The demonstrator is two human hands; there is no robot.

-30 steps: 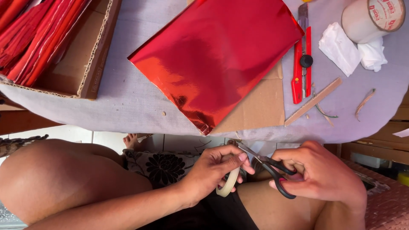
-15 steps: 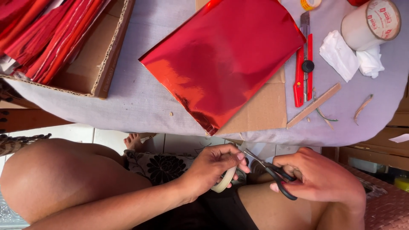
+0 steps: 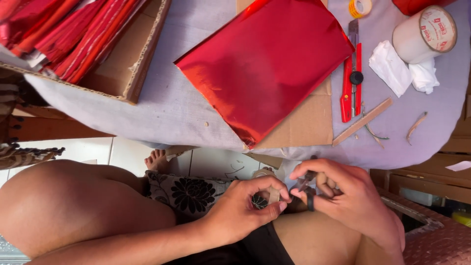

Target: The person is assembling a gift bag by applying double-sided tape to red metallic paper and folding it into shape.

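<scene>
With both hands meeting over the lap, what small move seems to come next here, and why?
Probably a snip: the right hand grips small black-handled scissors whose blades point at the pale strip pinched in the left hand. Blades and strip sit right together, so closing the scissors on the strip looks likeliest, though whether the blades are open is hard to tell.

A foil sheet point(image 3: 267, 66) lies on cardboard point(image 3: 306, 122) at the middle of the desk point(image 3: 171, 113). A box point(image 3: 127, 64) sits to its left. A utility knife point(image 3: 352, 81) and tape roll point(image 3: 424, 34) lie to its right.
</scene>
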